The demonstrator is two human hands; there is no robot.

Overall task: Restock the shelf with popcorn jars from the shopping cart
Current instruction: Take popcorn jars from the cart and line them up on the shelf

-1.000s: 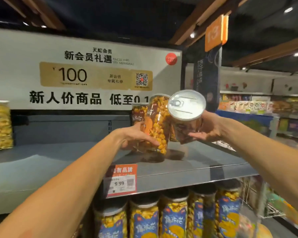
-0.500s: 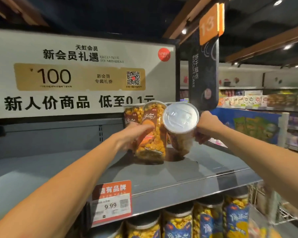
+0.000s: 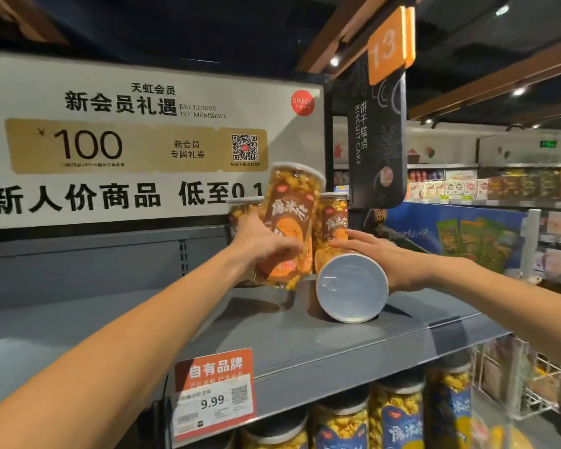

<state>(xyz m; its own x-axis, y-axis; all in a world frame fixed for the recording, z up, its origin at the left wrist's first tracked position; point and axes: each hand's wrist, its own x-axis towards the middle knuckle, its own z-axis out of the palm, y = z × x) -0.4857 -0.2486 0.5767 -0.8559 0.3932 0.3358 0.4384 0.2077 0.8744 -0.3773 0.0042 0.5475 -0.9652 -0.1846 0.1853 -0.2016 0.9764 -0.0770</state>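
Note:
My left hand (image 3: pixel 266 244) grips a brown-labelled popcorn jar (image 3: pixel 289 222), tilted with its top leaning right, just above the grey top shelf (image 3: pixel 321 348). My right hand (image 3: pixel 392 257) holds a second popcorn jar (image 3: pixel 350 286) lying almost on its side, its pale flat end facing me and its lower edge near the shelf. Two more brown-labelled jars stand upright behind them: one (image 3: pixel 334 218) at the right, another (image 3: pixel 240 212) partly hidden behind my left hand.
A white promotional sign (image 3: pixel 127 140) backs the shelf. An orange price tag (image 3: pixel 214 390) hangs on the shelf's front edge. Blue-labelled popcorn jars (image 3: pixel 399 413) fill the shelf below. A black aisle banner (image 3: pixel 376 140) hangs at the right, with more store shelves beyond.
Both hands have pushed the jars deeper over the shelf. The right jar has turned so its flat end faces me and dropped lower; the left jar has risen and tilted.

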